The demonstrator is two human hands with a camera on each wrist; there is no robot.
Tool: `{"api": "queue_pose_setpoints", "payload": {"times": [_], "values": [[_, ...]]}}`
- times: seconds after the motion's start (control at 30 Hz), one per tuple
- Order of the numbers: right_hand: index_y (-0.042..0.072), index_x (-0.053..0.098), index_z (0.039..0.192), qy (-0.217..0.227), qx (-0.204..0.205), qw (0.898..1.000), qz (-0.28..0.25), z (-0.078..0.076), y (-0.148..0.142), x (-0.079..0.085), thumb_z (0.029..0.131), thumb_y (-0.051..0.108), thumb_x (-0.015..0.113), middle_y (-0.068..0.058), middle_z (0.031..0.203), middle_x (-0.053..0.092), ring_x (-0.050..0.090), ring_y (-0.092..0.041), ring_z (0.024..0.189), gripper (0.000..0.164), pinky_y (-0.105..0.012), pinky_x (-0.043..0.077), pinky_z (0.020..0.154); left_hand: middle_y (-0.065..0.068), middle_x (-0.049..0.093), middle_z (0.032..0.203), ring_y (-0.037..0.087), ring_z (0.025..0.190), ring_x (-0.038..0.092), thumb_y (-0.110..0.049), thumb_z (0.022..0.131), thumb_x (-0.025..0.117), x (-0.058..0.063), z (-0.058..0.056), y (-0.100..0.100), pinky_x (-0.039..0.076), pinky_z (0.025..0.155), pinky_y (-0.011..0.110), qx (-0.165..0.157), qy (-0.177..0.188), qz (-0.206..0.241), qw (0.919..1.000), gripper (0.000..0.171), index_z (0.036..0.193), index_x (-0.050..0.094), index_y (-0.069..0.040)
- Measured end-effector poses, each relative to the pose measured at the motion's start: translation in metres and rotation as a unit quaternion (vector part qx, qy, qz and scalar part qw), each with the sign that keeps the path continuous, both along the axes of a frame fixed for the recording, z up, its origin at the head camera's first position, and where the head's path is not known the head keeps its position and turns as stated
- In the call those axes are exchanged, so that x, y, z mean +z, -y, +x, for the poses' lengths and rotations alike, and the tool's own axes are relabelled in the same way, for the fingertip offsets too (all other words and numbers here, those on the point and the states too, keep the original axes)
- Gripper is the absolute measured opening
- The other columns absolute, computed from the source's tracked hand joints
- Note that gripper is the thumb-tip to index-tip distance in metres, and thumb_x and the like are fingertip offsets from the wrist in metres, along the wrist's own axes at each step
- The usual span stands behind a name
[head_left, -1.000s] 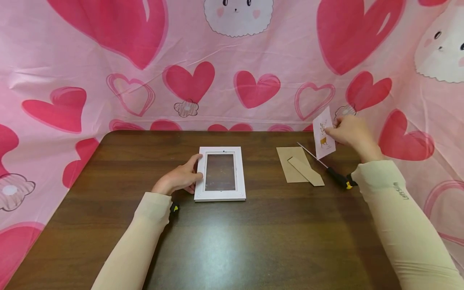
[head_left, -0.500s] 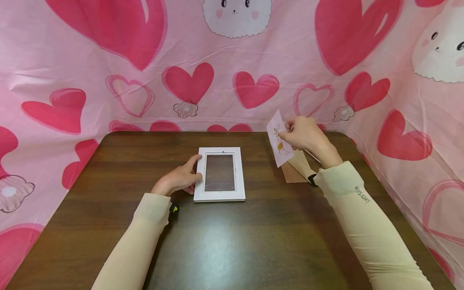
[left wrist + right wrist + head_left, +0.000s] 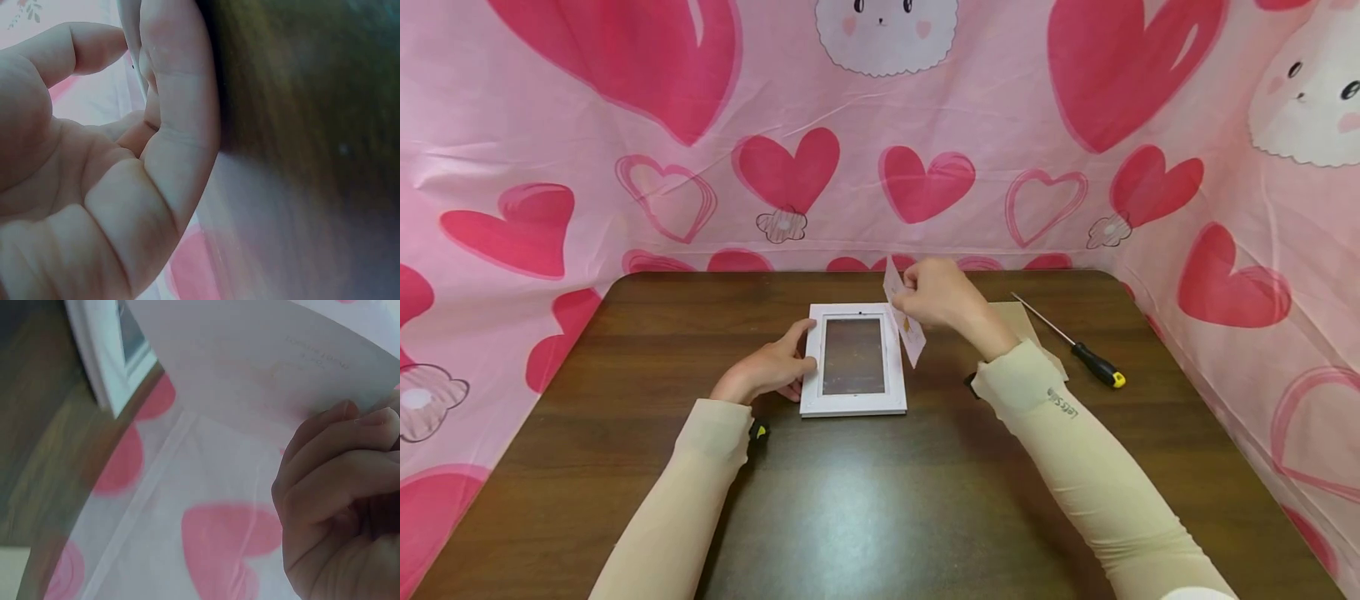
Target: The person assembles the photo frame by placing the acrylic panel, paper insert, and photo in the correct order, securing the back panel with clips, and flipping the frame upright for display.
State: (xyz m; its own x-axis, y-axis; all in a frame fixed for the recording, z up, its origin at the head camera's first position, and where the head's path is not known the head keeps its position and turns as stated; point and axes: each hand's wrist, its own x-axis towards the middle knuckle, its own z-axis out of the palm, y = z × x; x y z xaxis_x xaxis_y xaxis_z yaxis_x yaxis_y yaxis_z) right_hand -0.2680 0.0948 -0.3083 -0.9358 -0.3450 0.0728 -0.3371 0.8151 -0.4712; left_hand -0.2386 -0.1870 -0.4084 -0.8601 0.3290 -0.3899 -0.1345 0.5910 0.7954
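A white picture frame lies flat on the brown table, its dark window facing up. My left hand grips its left side; in the left wrist view the thumb and fingers close on the frame's edge. Over the frame's right border, my right hand pinches a thin pale pink card held steeply tilted. The right wrist view shows the card from its back, faint print showing through, fingertips at its edge and the frame's corner beyond.
Right of the frame lies a tan backing board, partly hidden behind the right wrist. A screwdriver with a black and yellow handle lies further right. Pink heart-printed cloth stands around the table's back and sides.
My right hand has carried the card leftward from above the screwdriver to the frame's right border, turning it nearly edge-on to the head view. The left hand and frame stay put.
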Motion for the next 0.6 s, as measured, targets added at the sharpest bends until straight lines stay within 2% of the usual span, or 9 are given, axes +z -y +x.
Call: {"api": "queue_pose_setpoints", "payload": {"times": [0.27,0.37,0.6], "values": [[0.014,0.048,0.063,0.057,-0.012,0.998,-0.002,0.002,0.035,-0.012,0.091,0.023,0.064,0.002,0.053,0.056,0.065,-0.015,0.052,0.033,-0.03,0.043,0.055,0.024,0.054,0.117,0.027,0.078,0.065,-0.014,0.1,0.057,-0.001,-0.001,0.0,0.062,0.067,0.036,0.002,0.002,-0.003,1.0,0.083,0.17,0.012,-0.02],[0.014,0.052,0.064,0.067,-0.016,0.998,0.006,0.001,0.043,-0.017,0.091,0.022,0.064,0.0,0.055,0.061,0.068,-0.015,0.054,0.031,-0.03,0.045,0.056,0.024,0.054,0.117,0.027,0.079,0.065,-0.014,0.101,0.058,-0.001,-0.002,0.0,0.063,0.068,0.036,0.002,0.004,-0.004,1.0,0.083,0.17,0.013,-0.02],[0.012,0.055,0.067,0.089,-0.04,0.995,0.011,-0.001,0.056,-0.031,0.093,0.021,0.064,0.0,0.054,0.063,0.063,-0.014,0.05,0.029,-0.026,0.046,0.05,0.024,0.055,0.116,0.027,0.079,0.064,-0.014,0.101,0.058,-0.001,-0.001,0.001,0.062,0.067,0.035,0.004,0.005,-0.005,1.0,0.083,0.17,0.013,-0.021]]}}
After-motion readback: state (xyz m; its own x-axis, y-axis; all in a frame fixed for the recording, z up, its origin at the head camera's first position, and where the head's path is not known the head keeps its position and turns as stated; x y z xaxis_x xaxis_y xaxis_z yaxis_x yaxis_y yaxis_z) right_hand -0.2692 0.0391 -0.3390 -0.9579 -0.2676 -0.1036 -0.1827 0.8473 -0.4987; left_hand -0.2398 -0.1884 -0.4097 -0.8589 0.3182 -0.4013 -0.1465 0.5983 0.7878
